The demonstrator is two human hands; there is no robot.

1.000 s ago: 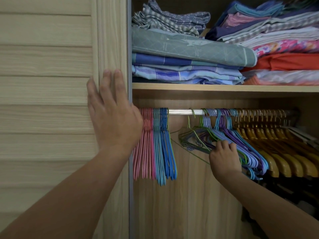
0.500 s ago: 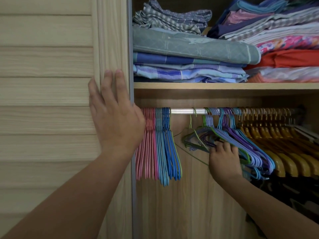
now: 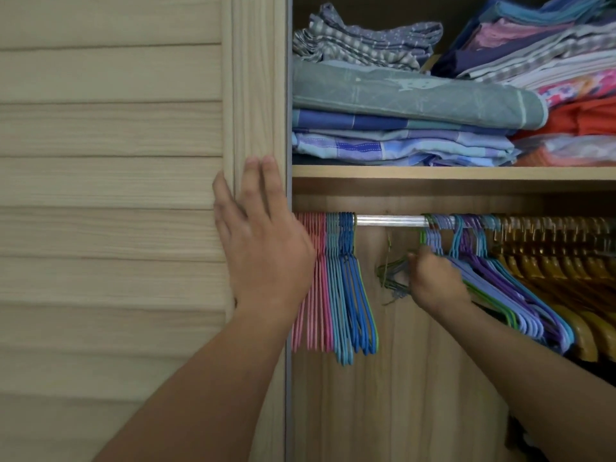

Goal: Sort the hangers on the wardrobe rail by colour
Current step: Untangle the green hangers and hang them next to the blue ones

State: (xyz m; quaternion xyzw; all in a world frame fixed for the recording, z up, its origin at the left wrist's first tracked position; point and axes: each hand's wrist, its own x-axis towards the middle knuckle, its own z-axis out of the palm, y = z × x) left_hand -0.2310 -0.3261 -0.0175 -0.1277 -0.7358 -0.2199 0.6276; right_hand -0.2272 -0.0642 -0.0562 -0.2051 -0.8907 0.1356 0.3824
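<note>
Since 1 second ago, the right hand (image 3: 435, 283) has shifted left and up among the hangers, its fingers curled into blurred green hangers (image 3: 391, 276) below the rail (image 3: 388, 220); whether it truly grips them cannot be told. Left hand (image 3: 263, 241) lies flat, fingers straight, on the slatted door (image 3: 110, 181) edge. The rail runs left to right under a shelf (image 3: 433, 172) of folded cloth (image 3: 416, 95). Pink hangers (image 3: 313, 295), then blue hangers (image 3: 350, 295), hang straight down at its left end. Purple hangers (image 3: 506, 288) and yellow hangers (image 3: 566, 278) slant down to the right.
</note>
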